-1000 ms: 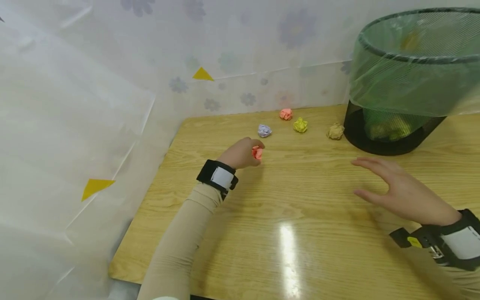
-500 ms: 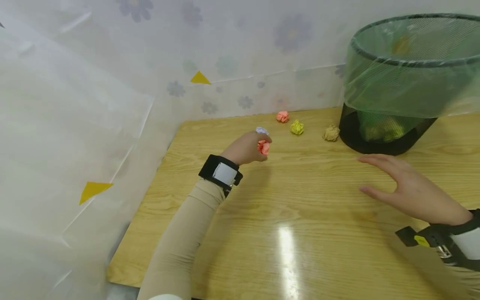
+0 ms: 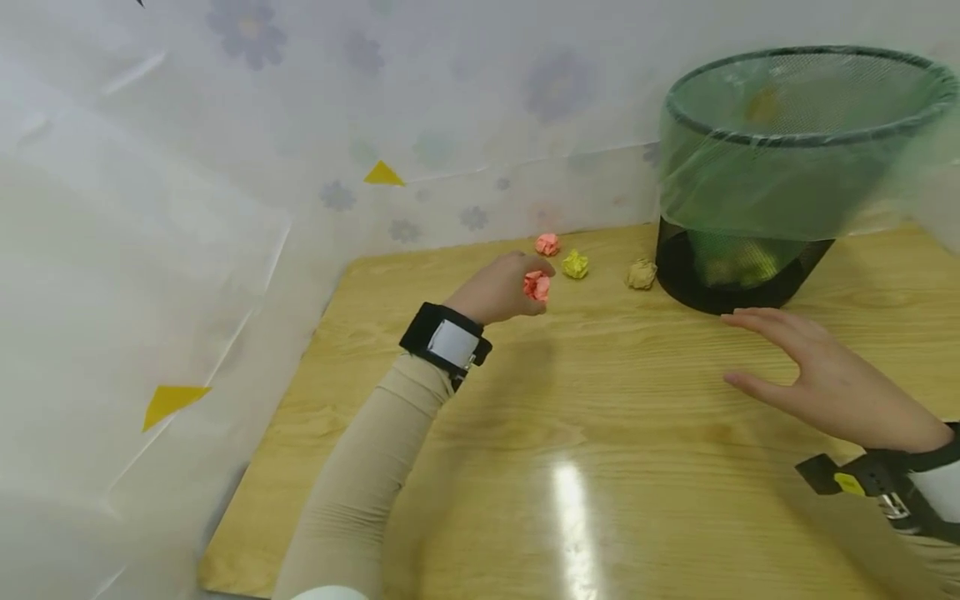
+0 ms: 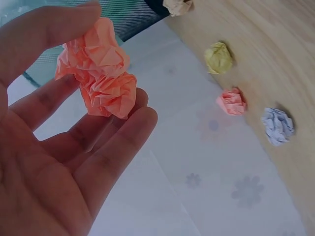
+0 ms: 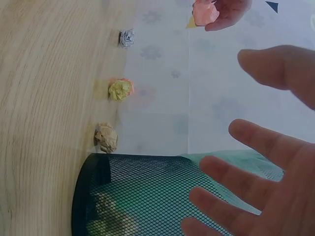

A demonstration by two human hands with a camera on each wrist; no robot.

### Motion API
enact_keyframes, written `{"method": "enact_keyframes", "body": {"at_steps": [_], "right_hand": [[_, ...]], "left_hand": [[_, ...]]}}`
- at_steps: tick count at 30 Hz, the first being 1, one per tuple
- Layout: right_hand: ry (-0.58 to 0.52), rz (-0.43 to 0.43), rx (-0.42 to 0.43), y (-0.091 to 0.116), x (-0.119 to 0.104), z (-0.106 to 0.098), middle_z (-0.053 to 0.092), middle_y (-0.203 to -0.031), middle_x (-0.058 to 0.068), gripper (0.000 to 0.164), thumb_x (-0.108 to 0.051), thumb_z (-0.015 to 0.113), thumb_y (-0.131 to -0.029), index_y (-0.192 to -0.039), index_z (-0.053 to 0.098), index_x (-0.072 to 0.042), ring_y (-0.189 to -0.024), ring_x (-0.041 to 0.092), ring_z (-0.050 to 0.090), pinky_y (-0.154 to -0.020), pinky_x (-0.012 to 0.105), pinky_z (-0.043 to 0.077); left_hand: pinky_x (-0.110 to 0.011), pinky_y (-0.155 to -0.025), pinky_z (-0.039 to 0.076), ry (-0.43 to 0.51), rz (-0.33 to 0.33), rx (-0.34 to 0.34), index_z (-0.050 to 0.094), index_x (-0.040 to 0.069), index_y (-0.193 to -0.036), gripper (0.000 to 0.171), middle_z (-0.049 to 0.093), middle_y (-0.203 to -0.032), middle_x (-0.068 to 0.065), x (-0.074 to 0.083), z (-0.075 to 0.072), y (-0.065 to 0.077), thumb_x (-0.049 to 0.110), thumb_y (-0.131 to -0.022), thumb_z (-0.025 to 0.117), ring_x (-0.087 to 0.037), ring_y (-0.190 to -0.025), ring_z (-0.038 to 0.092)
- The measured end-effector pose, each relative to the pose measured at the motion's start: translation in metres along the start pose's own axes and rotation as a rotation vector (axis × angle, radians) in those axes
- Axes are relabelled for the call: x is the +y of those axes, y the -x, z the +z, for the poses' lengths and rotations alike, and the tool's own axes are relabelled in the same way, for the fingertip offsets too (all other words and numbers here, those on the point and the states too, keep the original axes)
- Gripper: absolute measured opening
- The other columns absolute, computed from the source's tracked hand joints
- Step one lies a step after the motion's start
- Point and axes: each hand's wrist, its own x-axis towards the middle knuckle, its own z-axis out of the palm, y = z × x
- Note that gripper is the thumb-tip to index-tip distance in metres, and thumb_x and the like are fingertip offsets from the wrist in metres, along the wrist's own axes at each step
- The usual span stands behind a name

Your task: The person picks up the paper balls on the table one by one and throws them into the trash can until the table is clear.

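My left hand [image 3: 498, 289] pinches a crumpled ball of salmon-pink paper [image 4: 101, 71] between thumb and fingers, held up above the table. Beyond it on the wood lie a second pink paper ball [image 3: 548, 244], a yellow one [image 3: 575, 264] and a tan one [image 3: 641, 274]. A pale lavender paper ball [image 4: 278, 126] shows in the left wrist view, while the left hand hides it in the head view. My right hand [image 3: 840, 379] hovers over the right of the table, fingers spread and holding nothing.
A black mesh wastebasket [image 3: 750, 275] with a green plastic liner [image 3: 765, 187] stands at the back right, beside the tan ball. Crumpled paper shows through its mesh. White flowered sheeting [image 3: 465, 100] hangs behind and left of the wooden table [image 3: 465, 467].
My left hand has lifted the pink paper ball and moved slightly right, now covering the lavender ball in the head view. The right hand stays spread. The head view has shifted slightly.
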Motion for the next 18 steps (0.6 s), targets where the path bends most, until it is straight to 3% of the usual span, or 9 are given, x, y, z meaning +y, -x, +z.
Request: {"method": "enact_keyframes", "body": {"at_steps": [3, 5, 12, 18], "right_hand": [[-0.003, -0.003, 0.017, 0.004, 0.002, -0.003, 0.030, -0.141, 0.024, 0.069, -0.030, 0.070, -0.083, -0.140, 0.038, -0.008, -0.126, 0.049, 0.023, -0.089, 0.067, 0.023], [-0.006, -0.001, 0.023, 0.006, 0.003, -0.004, 0.031, -0.140, 0.024, 0.068, -0.030, 0.070, -0.083, -0.139, 0.039, -0.008, -0.126, 0.048, 0.023, -0.089, 0.066, 0.023], [-0.010, 0.012, 0.049, 0.012, 0.006, -0.008, 0.031, -0.138, 0.024, 0.067, -0.031, 0.070, -0.083, -0.138, 0.040, -0.008, -0.124, 0.048, 0.025, -0.090, 0.066, 0.022], [-0.032, 0.012, 0.071, 0.019, 0.008, -0.011, 0.031, -0.138, 0.025, 0.067, -0.028, 0.071, -0.082, -0.138, 0.040, -0.008, -0.123, 0.049, 0.026, -0.092, 0.067, 0.021]], "left_hand": [[-0.029, -0.069, 0.040, 0.017, 0.023, 0.000, 0.053, 0.010, -0.128, 0.048, 0.051, -0.129, -0.006, 0.006, -0.003, -0.004, 0.018, -0.083, 0.070, -0.015, -0.076, 0.049], [-0.028, -0.068, 0.039, 0.019, 0.042, 0.000, 0.055, 0.010, -0.126, 0.047, 0.052, -0.126, -0.005, 0.010, -0.005, -0.006, 0.016, -0.083, 0.071, -0.014, -0.074, 0.047], [-0.027, -0.079, 0.042, -0.002, 0.098, 0.016, 0.056, 0.008, -0.124, 0.045, 0.052, -0.123, -0.008, 0.027, -0.016, -0.010, 0.013, -0.082, 0.071, -0.016, -0.097, 0.050], [-0.027, -0.067, 0.040, -0.034, 0.098, 0.035, 0.056, 0.011, -0.124, 0.044, 0.048, -0.124, -0.009, 0.044, -0.026, -0.015, 0.013, -0.083, 0.069, -0.020, -0.099, 0.047]]}}
